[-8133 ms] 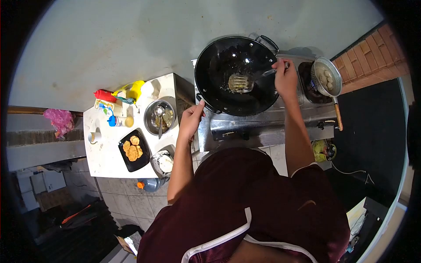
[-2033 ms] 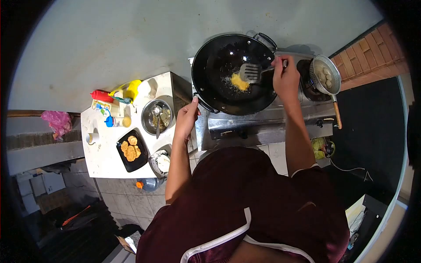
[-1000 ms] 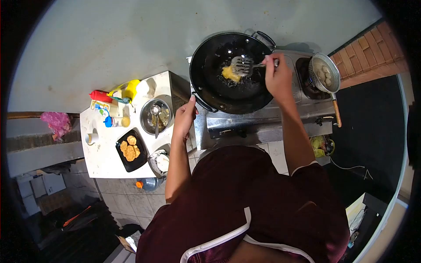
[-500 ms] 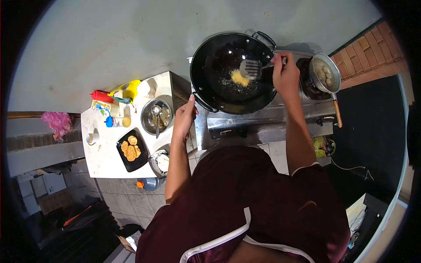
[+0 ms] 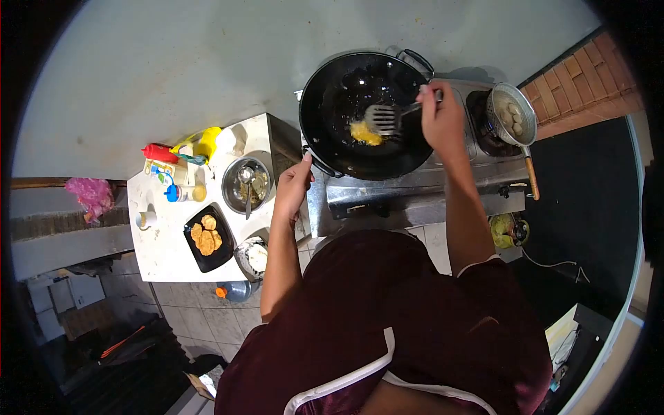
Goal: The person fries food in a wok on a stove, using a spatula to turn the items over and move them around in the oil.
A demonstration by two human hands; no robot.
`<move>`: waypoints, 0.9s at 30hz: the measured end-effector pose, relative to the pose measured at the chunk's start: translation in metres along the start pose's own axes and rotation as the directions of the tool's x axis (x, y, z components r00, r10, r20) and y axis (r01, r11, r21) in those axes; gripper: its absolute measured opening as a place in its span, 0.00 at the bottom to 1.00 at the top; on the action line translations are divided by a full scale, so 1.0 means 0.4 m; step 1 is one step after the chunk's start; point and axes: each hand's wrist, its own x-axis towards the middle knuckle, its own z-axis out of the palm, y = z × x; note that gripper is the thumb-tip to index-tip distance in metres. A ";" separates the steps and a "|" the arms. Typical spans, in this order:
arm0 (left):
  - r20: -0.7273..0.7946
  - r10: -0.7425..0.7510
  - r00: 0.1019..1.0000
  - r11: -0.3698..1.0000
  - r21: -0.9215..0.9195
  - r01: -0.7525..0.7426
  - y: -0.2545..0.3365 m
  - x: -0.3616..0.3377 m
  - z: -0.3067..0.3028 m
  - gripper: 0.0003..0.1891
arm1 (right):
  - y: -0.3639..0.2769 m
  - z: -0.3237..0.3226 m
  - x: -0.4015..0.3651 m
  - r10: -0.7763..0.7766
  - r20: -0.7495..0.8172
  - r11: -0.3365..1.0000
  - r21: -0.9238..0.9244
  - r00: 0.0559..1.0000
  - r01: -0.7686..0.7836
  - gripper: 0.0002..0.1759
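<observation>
A black wok (image 5: 332, 76) sits on the stove, with a yellow piece of frying food (image 5: 365, 133) in oil inside it. My right hand (image 5: 443, 121) is closed around the handle of a slotted metal turner (image 5: 382, 120), whose head lies against the food's right side. At the wok's lower left rim is a black loop handle (image 5: 325, 164). My left hand (image 5: 293, 185) is closed there, thumb tip on the handle's left end; its other fingers are partly hidden.
On the left table (image 5: 162, 256) are a black plate (image 5: 202, 263) of fried pieces, a steel bowl (image 5: 229, 187) with a spoon, a smaller bowl (image 5: 242, 261) of white stuff and several bottles. A strainer (image 5: 499, 104) holding round pieces rests over the right burner, handle jutting forward.
The turner and my right hand have moved slightly left and down, and the food has slid left in the wok. My left hand stays by the handle.
</observation>
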 end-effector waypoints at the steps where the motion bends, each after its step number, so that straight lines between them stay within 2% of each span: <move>1: 0.004 -0.001 1.000 1.000 -0.010 0.001 0.000 -0.004 0.001 0.26 | 0.001 -0.014 0.006 0.039 -0.029 0.999 -0.025 0.999 -0.040 0.09; 3: 0.006 -0.002 1.000 1.000 -0.021 0.003 -0.003 -0.006 0.000 0.26 | 0.000 -0.016 0.008 0.078 -0.056 0.996 -0.050 0.995 -0.080 0.09; 6: 0.028 -0.003 1.000 1.000 -0.018 0.003 -0.012 0.001 -0.002 0.25 | 0.002 0.019 -0.004 -0.021 0.004 0.999 0.034 1.000 0.021 0.10; 9: 0.051 -0.014 0.999 1.000 -0.016 0.015 -0.012 0.006 -0.005 0.25 | -0.010 -0.003 -0.001 -0.001 0.008 1.000 -0.023 1.000 0.001 0.10; 10: 0.037 -0.010 0.999 1.000 -0.002 0.010 -0.008 0.002 -0.003 0.25 | 0.001 -0.013 0.006 0.058 -0.009 0.998 -0.035 0.998 -0.058 0.10; 14: 0.009 -0.019 1.000 0.999 0.035 0.019 -0.006 -0.002 -0.003 0.25 | 0.012 -0.003 0.001 0.018 -0.062 0.999 -0.037 0.998 -0.020 0.10; 17: 0.039 0.009 0.999 1.000 0.008 -0.009 -0.021 0.012 -0.007 0.25 | 0.010 0.012 -0.013 -0.035 0.009 0.997 0.070 0.999 0.034 0.09; 19: 0.044 0.010 0.999 1.000 0.012 -0.011 -0.014 0.003 -0.005 0.24 | -0.007 -0.014 -0.009 0.023 -0.026 1.000 -0.009 0.999 -0.023 0.09; 21: 0.047 0.011 0.999 1.000 0.013 -0.012 -0.010 -0.002 -0.008 0.22 | 0.011 -0.027 -0.006 0.001 -0.057 1.000 -0.010 0.998 -0.001 0.08; 23: 0.049 0.003 0.999 1.000 0.009 -0.003 -0.010 0.000 -0.004 0.22 | 0.017 -0.031 -0.004 -0.067 -0.180 0.998 0.002 0.981 0.068 0.07; 27: 0.028 0.018 0.999 0.999 0.028 -0.018 -0.009 -0.003 -0.001 0.23 | 0.030 -0.038 0.008 -0.037 -0.208 0.999 -0.034 0.977 0.030 0.08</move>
